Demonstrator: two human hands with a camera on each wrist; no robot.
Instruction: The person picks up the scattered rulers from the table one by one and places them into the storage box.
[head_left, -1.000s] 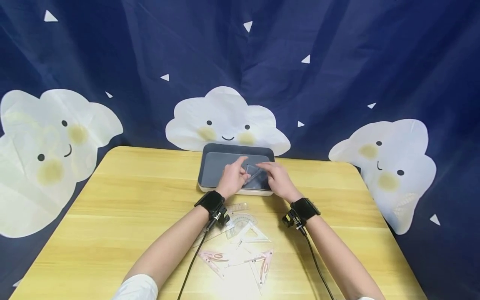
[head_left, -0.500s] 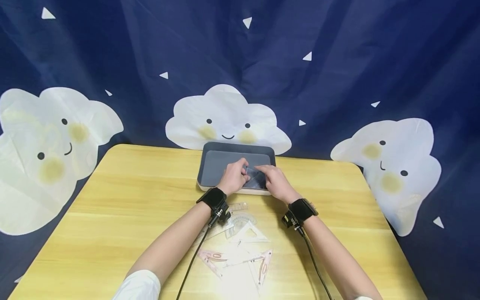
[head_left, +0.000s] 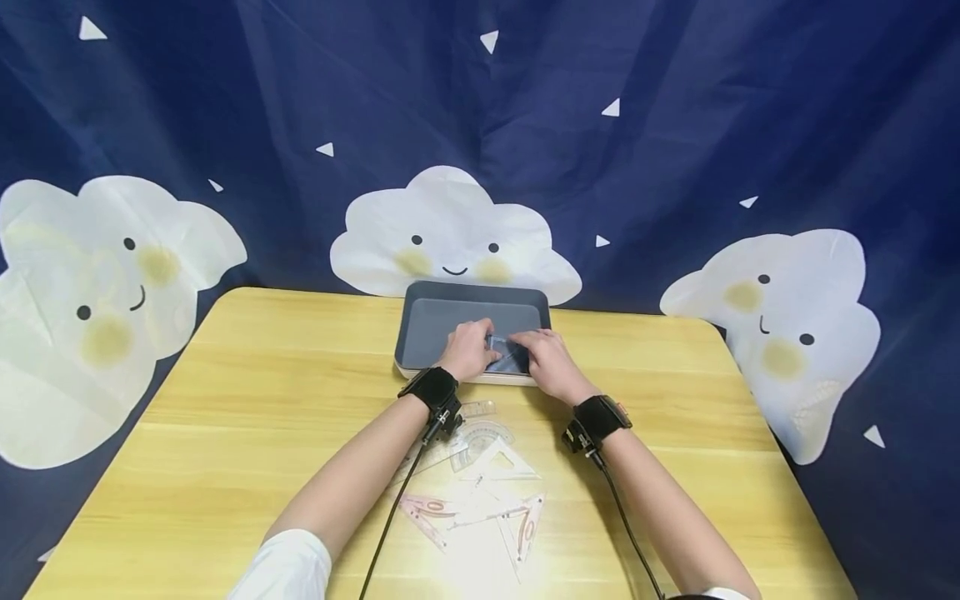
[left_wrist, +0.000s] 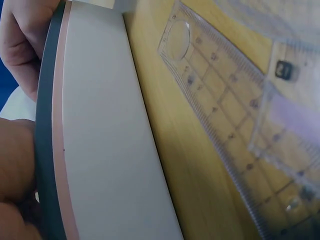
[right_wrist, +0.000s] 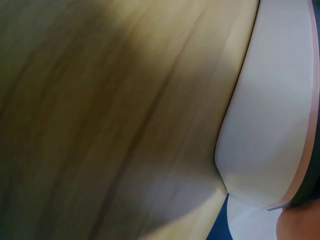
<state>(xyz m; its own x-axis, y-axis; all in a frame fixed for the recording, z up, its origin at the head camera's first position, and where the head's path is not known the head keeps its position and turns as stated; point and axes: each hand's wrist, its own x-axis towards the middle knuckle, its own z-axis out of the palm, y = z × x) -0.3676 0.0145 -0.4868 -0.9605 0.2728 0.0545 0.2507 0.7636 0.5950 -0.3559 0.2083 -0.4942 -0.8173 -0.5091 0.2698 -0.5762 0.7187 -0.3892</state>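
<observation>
Our left hand (head_left: 467, 350) pinches a clear plastic piece (head_left: 506, 345) over a dark-grey rectangular tray (head_left: 438, 321); whether our right hand (head_left: 553, 362) grips, we cannot tell.

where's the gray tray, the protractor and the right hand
Gray tray (head_left: 438, 325), head view: bare floor
Protractor (head_left: 482, 442), head view: clear middle
Right hand (head_left: 552, 362), head view: back of the hand

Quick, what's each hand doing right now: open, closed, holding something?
Left hand: appears to hold a clear plastic piece.
Right hand: at that piece; grip cannot be told.
</observation>
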